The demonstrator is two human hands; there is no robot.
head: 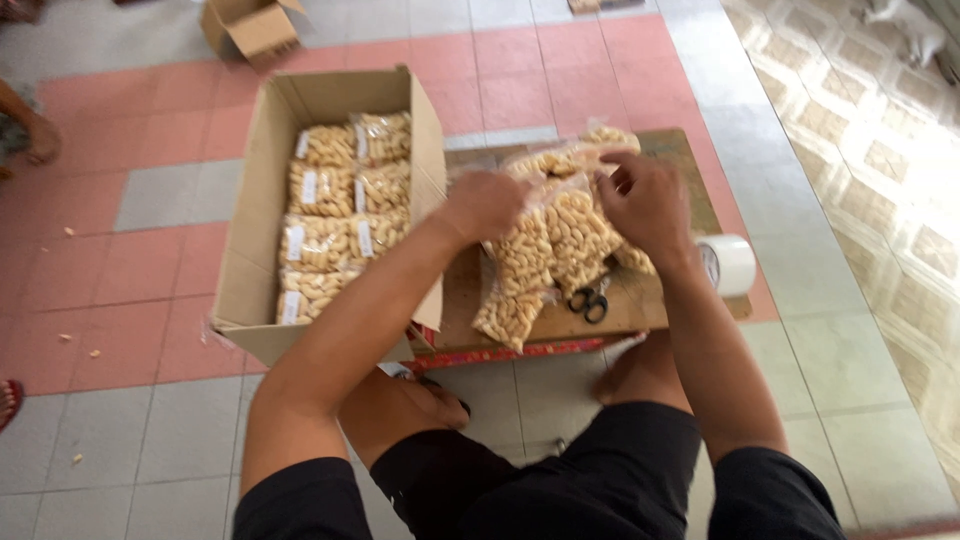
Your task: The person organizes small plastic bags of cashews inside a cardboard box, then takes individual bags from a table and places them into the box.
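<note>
The floor [150,430] is tiled in grey and faded pink squares, with a patterned cream stretch running off to the right. A few crumbs lie scattered on it at the left. In the middle sits a low wooden bench [660,300], a flat board close to the floor, and the person is seated right behind it with bare knees against its near edge.

On the bench lies a heap of clear bags of pale nuts [555,245], some slumped over the front edge. The left hand [482,205] rests on the top of the heap at its left side, fingers curled down onto the plastic; its grip looks closed on a bag, though the fingertips are hidden from here. The right hand [645,200] is just beside it, on the right of the same heap, fingers bent and pinching at the plastic of a bag (how firmly, I cannot tell). The bags lie directly under and between both hands.

A pair of black-handled scissors [590,300] lies on the bench near the front, just below the heap. A roll of white tape [727,264] stands at the right edge, by the right forearm.

To the left, touching the bench, an open cardboard box [262,210] holds rows of packed bags [335,215] with white labels. A smaller empty carton [255,28] sits well apart, farther back.
</note>
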